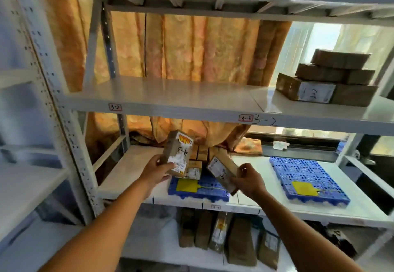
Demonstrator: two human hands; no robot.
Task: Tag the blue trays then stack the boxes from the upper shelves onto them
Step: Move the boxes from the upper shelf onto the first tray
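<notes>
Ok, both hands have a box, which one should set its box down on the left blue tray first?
Probably the right hand. Its box hangs tilted directly over the left blue tray, just above open surface. The left hand holds its box upright, higher, over the tray's left rear corner, beside boxes already stacked there.

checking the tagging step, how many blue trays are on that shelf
2. The left blue tray sits below both hands, boxes on its back part, with a yellow tag. The right blue tray holds only its yellow tag. None seems hidden.
</notes>
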